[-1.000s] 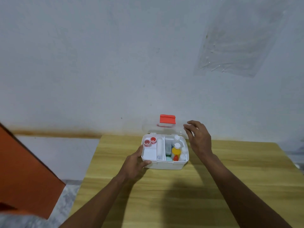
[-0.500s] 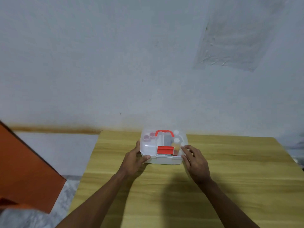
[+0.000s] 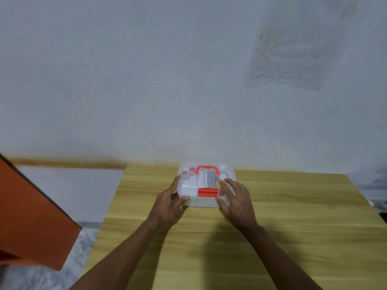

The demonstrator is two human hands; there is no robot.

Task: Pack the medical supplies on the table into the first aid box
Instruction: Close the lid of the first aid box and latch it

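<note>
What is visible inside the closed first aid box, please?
Through the clear lid: two red-capped jars far left, a grey item centre, white bottle caps right. The right hand hides the near-right contents.

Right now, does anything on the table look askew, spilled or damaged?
Nothing stands out. The first aid box sits flat on the table, lid down, supplies inside, left hand and right hand on it. Whether the red latch is snapped cannot be told.
</note>
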